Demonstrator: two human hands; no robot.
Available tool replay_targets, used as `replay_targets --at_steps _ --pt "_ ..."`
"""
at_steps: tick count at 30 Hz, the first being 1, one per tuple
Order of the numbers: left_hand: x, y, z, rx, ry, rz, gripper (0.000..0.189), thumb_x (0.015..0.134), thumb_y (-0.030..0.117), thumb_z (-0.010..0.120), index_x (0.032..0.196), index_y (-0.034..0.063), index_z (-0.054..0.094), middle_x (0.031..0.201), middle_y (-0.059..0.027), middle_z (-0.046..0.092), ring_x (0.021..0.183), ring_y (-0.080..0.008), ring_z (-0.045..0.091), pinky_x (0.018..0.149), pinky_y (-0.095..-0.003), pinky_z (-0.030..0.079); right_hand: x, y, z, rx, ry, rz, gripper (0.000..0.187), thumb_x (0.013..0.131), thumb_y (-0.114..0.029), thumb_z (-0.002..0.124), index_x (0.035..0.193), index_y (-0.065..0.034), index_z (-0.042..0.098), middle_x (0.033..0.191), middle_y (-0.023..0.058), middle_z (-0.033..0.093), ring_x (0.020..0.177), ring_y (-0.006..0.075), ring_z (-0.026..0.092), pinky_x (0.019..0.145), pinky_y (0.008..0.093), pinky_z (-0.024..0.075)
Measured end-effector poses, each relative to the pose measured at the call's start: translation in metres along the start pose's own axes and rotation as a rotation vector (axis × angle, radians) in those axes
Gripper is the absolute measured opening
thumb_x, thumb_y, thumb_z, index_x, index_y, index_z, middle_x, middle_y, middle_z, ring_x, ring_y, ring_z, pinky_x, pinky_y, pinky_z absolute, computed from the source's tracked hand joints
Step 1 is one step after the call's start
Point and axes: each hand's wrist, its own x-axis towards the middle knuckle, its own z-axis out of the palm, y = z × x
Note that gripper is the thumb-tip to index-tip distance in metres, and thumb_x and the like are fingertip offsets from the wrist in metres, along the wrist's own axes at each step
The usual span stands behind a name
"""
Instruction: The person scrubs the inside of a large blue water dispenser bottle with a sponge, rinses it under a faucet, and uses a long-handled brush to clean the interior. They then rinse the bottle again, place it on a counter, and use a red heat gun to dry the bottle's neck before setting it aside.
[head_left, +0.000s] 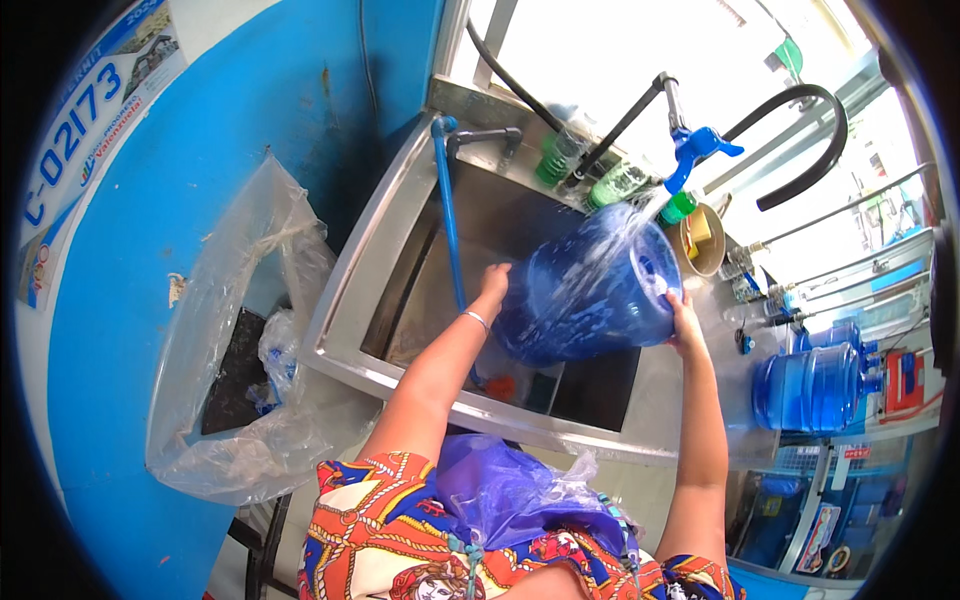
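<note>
A large translucent blue water jug (585, 292) lies tilted over the stainless steel sink (405, 300), held between my two hands. My left hand (495, 289) is at its left end, where the jug itself hides most of my fingers. At the other end, my right hand (684, 322) grips the edge of the round base. Water pours from a blue tap (694, 154) onto the jug's upper side and runs down it. A blue pipe (448, 217) crosses the sink beside my left hand.
Green-tinted plastic bottles (555, 157) and a tub with a yellow sponge (703, 236) line the sink's back ledge. A black hose (832, 142) curves overhead. Blue jugs (810, 390) lie at right. A clear plastic bag (225, 315) hangs at left; an orange object (499, 388) sits in the sink.
</note>
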Motion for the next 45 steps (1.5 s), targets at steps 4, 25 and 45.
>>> replay_targets --at_steps 4,25,45 --pt "-0.035 0.094 0.011 0.124 -0.127 0.501 0.057 0.093 0.036 0.062 0.137 0.0021 0.053 0.134 -0.0151 0.059 0.124 -0.0262 0.055 0.105 -0.034 0.04 0.0 -0.02 0.059 -0.179 -0.022 -0.047 0.094 0.089 -0.051 0.063 0.157 -0.0254 0.004 0.144 0.0199 0.046 0.108 0.0394 0.063 0.066 0.0566 0.0563" --pt "-0.125 0.137 -0.088 0.579 0.048 0.729 0.078 0.072 0.033 0.081 0.143 0.032 0.049 0.141 -0.0274 0.041 0.132 -0.0416 0.043 0.108 -0.0458 0.041 -0.122 -0.667 0.332 0.182 -0.488 -1.289 0.058 0.097 -0.047 0.057 0.139 -0.0092 0.05 0.139 0.0071 0.049 0.127 0.0283 0.047 0.099 0.0481 0.0472" --pt "-0.122 0.137 -0.085 0.524 0.094 0.749 0.073 0.075 0.03 0.079 0.142 0.0305 0.05 0.14 -0.0271 0.041 0.131 -0.0419 0.044 0.109 -0.0461 0.04 -0.151 -0.771 0.38 0.328 0.161 -1.642 0.043 0.081 -0.035 0.074 0.099 0.0044 0.069 0.08 0.0137 0.067 0.079 0.0235 0.061 0.074 0.0383 0.049"
